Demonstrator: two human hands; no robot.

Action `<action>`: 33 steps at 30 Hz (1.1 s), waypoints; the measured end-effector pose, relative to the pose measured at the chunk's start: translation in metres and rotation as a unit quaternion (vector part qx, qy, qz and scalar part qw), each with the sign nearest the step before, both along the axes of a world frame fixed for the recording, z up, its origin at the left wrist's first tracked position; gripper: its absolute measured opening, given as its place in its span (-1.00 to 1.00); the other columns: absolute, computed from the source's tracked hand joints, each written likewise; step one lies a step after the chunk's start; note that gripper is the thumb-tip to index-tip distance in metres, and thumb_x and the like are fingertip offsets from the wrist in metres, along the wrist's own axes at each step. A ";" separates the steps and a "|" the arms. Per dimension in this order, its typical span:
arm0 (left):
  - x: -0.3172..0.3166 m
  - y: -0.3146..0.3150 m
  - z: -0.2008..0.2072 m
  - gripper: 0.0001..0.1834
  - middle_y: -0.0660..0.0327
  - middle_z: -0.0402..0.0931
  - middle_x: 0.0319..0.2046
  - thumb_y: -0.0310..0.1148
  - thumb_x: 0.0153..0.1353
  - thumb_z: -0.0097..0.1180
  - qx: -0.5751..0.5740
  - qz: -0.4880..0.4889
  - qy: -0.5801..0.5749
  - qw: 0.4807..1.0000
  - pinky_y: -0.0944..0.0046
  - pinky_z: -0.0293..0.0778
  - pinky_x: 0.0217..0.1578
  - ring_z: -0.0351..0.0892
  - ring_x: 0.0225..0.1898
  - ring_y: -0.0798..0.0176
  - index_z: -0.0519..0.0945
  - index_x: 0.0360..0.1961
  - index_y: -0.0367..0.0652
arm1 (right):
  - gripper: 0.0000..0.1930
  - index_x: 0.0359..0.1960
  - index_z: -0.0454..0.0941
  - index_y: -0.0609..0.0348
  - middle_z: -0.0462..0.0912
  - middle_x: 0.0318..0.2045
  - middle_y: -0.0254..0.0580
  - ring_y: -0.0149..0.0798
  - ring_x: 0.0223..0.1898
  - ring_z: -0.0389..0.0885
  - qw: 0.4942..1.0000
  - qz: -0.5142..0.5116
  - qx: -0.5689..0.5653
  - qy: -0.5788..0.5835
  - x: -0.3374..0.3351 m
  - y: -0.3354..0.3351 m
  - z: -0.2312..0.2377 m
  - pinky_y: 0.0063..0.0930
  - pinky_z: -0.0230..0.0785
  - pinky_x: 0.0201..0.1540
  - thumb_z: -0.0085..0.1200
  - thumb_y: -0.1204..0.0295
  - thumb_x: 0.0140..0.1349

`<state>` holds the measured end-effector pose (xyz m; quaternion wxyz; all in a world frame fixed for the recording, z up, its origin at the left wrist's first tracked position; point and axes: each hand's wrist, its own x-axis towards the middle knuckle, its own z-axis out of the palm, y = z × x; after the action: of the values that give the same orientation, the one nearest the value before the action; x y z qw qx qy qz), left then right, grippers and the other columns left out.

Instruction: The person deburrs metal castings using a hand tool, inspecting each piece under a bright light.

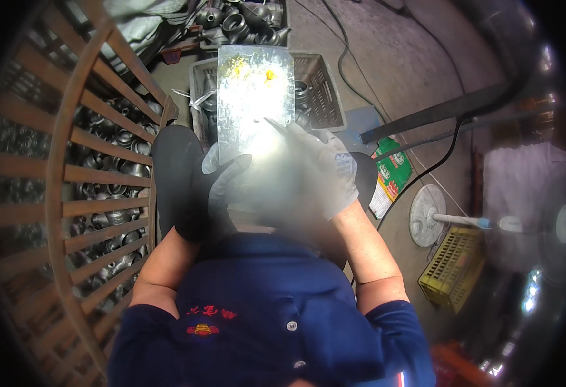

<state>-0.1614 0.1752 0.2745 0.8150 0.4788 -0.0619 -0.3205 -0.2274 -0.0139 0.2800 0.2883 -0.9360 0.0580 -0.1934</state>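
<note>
Working left to right, begin at the cage [55, 164], packed with grey fittings [124, 137]; best keep the left elbow off the bars. Come next to the left hand [224, 187], gloved, with fingers loosely bent near the lower left edge of the plate [251, 97]; cannot tell whether gripping or merely resting there. Find the plate ahead of the 2 hands, hiding part of the grey crate [323, 84], spotted yellow near the top and washed white lower down. Judging by that glare, try a slight change of viewing angle before trusting the eye. Go on to the right hand [329, 164], gloved, partly curled, pointing at the plate; cannot tell, through the blur between the hands, whether holding anything. Better move slowly there, with fingertips well apart from any hidden edge. Finish past the green pack [392, 166], round base [423, 222] and yellow crate [454, 263], probably best avoided with the right elbow.
</note>
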 end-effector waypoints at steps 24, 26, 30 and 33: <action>-0.009 0.020 -0.011 -0.58 0.23 0.51 -0.05 -0.48 0.27 0.03 0.128 -0.001 -0.123 0.984 0.38 0.39 0.04 0.48 -0.02 0.39 0.40 0.16 -0.28 | -0.63 0.02 0.62 0.01 0.61 -0.40 -0.05 -0.15 -0.36 0.61 0.995 0.031 0.071 -0.070 0.012 -0.027 0.027 -0.39 0.46 -0.25 0.10 0.57 0.16; -0.007 0.019 -0.008 -0.58 0.24 0.52 -0.06 -0.45 0.26 0.04 0.112 0.000 -0.101 0.988 0.38 0.39 0.03 0.48 -0.04 0.39 0.40 0.15 -0.29 | -0.64 0.02 0.63 0.02 0.63 -0.37 -0.07 -0.18 -0.34 0.62 0.990 0.041 0.103 -0.088 0.012 -0.026 0.028 -0.41 0.47 -0.23 0.11 0.56 0.17; -0.007 0.018 -0.005 -0.57 0.24 0.52 -0.07 -0.43 0.26 0.05 0.108 -0.016 -0.091 0.990 0.38 0.40 0.01 0.49 -0.05 0.39 0.41 0.15 -0.29 | -0.65 0.03 0.62 0.05 0.65 -0.34 -0.09 -0.20 -0.32 0.63 0.995 0.021 0.085 -0.047 0.010 -0.025 0.032 -0.42 0.47 -0.22 0.11 0.56 0.17; -0.009 0.018 -0.005 -0.58 0.24 0.52 -0.08 -0.43 0.26 0.06 0.096 -0.006 -0.086 0.992 0.38 0.40 0.00 0.49 -0.06 0.39 0.41 0.14 -0.29 | -0.65 0.03 0.62 0.06 0.65 -0.32 -0.09 -0.18 -0.30 0.64 0.994 0.029 0.093 -0.055 0.011 -0.025 0.034 -0.41 0.47 -0.19 0.10 0.56 0.18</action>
<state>-0.1705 0.1935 0.2696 0.7552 0.5800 -0.1036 -0.2873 -0.2168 -0.0390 0.3142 0.3820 -0.8946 0.0322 -0.2298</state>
